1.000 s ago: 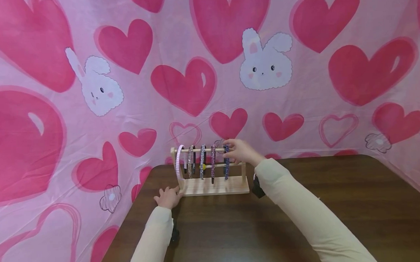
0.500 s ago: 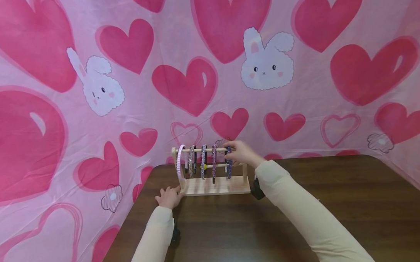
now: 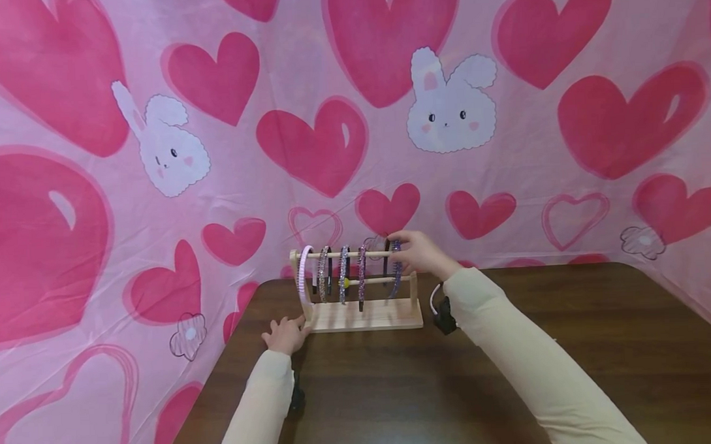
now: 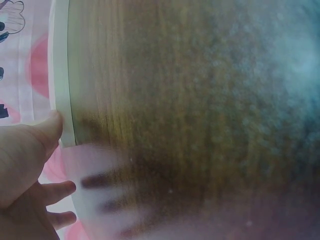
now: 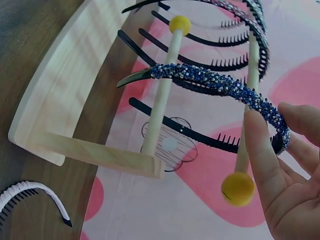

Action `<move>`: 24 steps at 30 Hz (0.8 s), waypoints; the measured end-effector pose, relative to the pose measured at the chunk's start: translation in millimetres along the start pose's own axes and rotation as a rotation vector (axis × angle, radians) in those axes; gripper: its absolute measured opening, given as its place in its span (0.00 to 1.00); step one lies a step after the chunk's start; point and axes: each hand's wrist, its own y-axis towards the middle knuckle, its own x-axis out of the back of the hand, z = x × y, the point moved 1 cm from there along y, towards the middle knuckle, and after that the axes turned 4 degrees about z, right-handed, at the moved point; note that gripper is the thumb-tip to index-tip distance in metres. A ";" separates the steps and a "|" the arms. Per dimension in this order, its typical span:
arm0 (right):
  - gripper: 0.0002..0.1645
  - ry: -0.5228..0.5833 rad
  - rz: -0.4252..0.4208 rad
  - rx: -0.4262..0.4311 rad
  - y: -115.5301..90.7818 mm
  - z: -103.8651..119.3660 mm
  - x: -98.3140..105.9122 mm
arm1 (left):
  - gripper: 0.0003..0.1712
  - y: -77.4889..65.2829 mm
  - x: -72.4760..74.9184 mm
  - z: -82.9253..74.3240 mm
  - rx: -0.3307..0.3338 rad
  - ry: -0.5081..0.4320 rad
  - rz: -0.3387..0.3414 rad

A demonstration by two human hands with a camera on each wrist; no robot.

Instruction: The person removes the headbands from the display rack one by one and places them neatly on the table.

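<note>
Right hand (image 3: 422,253): I pinch the blue sparkly headband (image 5: 212,81), hung on the wooden rack (image 5: 105,153).
Left hand (image 3: 286,336): fingers spread, my thumb touching the rack's base (image 3: 382,317).

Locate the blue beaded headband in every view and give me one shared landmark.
Head: blue beaded headband just right of centre, pinched by the right hand.
Left wrist: not in it.
Right wrist: centre to right, headband slanting down.
Landmark: wooden rack base, in all three.

Loads of room over the table (image 3: 385,391) in front of the rack (image 3: 365,319), but headbands (image 3: 362,280) crowd the rod (image 3: 377,253) to the left and that yellow knob (image 5: 237,189) caps its right end.
</note>
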 end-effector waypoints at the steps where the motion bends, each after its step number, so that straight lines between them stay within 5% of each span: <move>1: 0.31 0.002 -0.005 0.001 -0.7 0.3 1.8 | 0.28 -0.1 0.1 0.1 -0.002 0.000 0.001; 24: 0.32 -0.008 -0.035 0.017 -15.6 6.0 38.1 | 0.28 1.7 -1.3 1.2 0.006 -0.006 0.010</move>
